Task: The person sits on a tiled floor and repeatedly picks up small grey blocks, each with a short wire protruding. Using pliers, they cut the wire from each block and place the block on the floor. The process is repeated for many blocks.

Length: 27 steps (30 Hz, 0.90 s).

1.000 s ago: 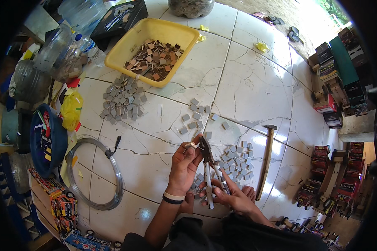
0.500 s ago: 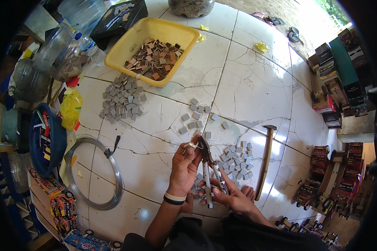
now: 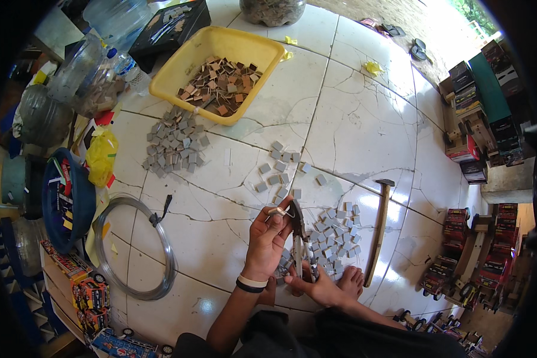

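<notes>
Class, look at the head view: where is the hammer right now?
In the head view, the hammer lies on the tiled floor, just right of the scattered grey square pieces and the person's right hand.

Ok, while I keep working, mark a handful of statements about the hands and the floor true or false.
1. The right hand grips the pliers. True.
2. The left hand is empty. False: it pinches a small piece.
3. The hammer lies left of the wire coil. False: it lies to the coil's right.
4. The yellow basin holds small brownish squares. True.
5. Grey squares lie on the floor. True.
</notes>
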Each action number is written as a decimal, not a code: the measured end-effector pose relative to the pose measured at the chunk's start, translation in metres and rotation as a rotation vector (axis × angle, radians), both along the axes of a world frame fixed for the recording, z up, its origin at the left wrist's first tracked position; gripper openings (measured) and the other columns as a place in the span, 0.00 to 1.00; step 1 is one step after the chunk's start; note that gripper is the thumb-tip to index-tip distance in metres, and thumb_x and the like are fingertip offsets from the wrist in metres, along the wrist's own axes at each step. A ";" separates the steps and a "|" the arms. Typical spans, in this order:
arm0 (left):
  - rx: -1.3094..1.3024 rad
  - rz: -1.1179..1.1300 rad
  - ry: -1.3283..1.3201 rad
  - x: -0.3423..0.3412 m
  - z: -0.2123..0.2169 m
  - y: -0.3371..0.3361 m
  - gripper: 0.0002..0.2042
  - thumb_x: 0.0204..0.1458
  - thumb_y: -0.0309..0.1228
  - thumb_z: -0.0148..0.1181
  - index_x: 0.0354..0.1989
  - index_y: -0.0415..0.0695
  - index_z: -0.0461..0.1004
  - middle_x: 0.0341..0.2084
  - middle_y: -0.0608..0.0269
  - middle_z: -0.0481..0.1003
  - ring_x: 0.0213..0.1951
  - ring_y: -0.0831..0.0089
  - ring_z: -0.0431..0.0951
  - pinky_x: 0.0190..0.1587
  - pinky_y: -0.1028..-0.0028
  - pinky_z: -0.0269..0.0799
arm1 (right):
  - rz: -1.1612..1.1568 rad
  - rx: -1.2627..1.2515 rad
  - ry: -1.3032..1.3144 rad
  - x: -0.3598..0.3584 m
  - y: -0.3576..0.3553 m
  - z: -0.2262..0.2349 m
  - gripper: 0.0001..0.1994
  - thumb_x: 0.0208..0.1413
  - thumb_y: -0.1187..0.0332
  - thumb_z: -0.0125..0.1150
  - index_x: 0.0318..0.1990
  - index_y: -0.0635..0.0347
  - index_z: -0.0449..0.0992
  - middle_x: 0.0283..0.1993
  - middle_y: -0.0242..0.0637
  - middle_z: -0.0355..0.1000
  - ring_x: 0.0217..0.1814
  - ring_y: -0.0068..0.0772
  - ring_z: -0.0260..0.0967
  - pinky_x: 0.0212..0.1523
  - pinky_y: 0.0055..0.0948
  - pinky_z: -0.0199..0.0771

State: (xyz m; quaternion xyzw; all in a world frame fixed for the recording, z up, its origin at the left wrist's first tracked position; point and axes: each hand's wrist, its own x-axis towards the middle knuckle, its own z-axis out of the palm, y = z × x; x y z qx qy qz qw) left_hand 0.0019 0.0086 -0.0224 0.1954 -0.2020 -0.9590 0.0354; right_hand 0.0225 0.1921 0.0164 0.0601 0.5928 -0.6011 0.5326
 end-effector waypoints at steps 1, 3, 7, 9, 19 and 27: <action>-0.002 0.002 0.009 -0.001 -0.001 -0.001 0.05 0.66 0.25 0.63 0.46 0.43 0.73 0.72 0.47 0.68 0.67 0.61 0.75 0.70 0.64 0.72 | 0.025 0.044 0.081 0.001 -0.001 -0.003 0.09 0.69 0.66 0.67 0.46 0.59 0.74 0.28 0.27 0.71 0.31 0.23 0.72 0.34 0.33 0.71; -0.010 0.010 0.012 -0.001 -0.001 -0.003 0.05 0.66 0.24 0.63 0.46 0.43 0.73 0.72 0.46 0.67 0.69 0.58 0.73 0.73 0.62 0.70 | 0.050 0.205 0.358 0.001 -0.001 -0.006 0.10 0.68 0.66 0.67 0.47 0.60 0.74 0.27 0.29 0.72 0.29 0.23 0.71 0.32 0.33 0.70; -0.183 0.031 0.115 -0.008 0.006 -0.006 0.06 0.66 0.22 0.62 0.49 0.39 0.74 0.72 0.41 0.67 0.73 0.57 0.68 0.77 0.60 0.62 | -0.062 0.388 0.762 -0.007 0.003 -0.009 0.13 0.68 0.66 0.66 0.52 0.62 0.72 0.30 0.38 0.75 0.30 0.26 0.72 0.31 0.35 0.70; -0.469 0.031 -0.006 -0.019 0.009 -0.006 0.11 0.67 0.23 0.62 0.55 0.34 0.74 0.71 0.43 0.69 0.74 0.56 0.67 0.78 0.59 0.59 | -0.070 0.455 0.401 -0.012 0.015 -0.007 0.14 0.74 0.65 0.59 0.60 0.59 0.72 0.42 0.36 0.78 0.41 0.25 0.76 0.44 0.31 0.74; -1.676 -0.309 0.092 -0.024 -0.007 0.017 0.19 0.53 0.21 0.69 0.54 0.40 0.79 0.50 0.49 0.79 0.54 0.47 0.78 0.58 0.57 0.74 | -0.591 0.287 0.320 -0.028 0.036 -0.008 0.28 0.77 0.60 0.54 0.77 0.63 0.57 0.63 0.47 0.75 0.64 0.41 0.75 0.57 0.42 0.79; -1.500 -0.391 0.069 -0.006 -0.013 0.041 0.20 0.52 0.19 0.69 0.55 0.45 0.79 0.45 0.53 0.80 0.44 0.56 0.83 0.51 0.65 0.78 | -0.520 0.226 0.331 -0.026 0.035 -0.009 0.28 0.76 0.63 0.55 0.77 0.64 0.58 0.60 0.46 0.77 0.63 0.36 0.76 0.60 0.35 0.77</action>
